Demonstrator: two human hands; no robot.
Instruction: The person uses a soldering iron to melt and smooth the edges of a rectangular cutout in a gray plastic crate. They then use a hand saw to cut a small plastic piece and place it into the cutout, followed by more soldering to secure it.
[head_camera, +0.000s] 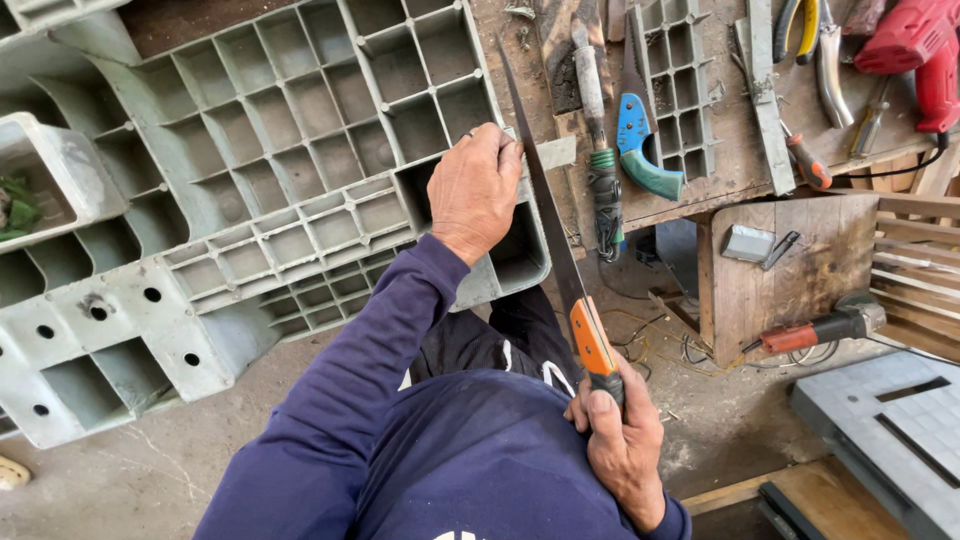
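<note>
A cluttered workshop with a bare concrete floor (150, 470) and a worn wooden desk (730, 160) strewn with tools: here a person in a dark blue long-sleeved top bends over a grey plastic pallet (250, 180), its ribbed grid of cells facing up. The left hand (475, 190) lies flat on the pallet's near corner, fingers curled over the edge. The right hand (620, 430), low and close to the body, is clamped around the orange-and-black grip of a handsaw (560, 250). Its long dark blade runs up and away from that hand, passing just right of the left hand's fingers and lying against the pallet's edge. The two hands are well apart.

Beyond the left hand, on the desk, lie a folding saw with a blue-and-teal handle (640, 140) and a smaller piece of grey plastic grid (680, 70). Farther right are yellow-handled pliers (800, 25), a screwdriver (805, 160) and a red power drill (915, 50). To the right of the right hand, a red-handled tool (820, 328) lies beside a wooden panel (780, 280).
</note>
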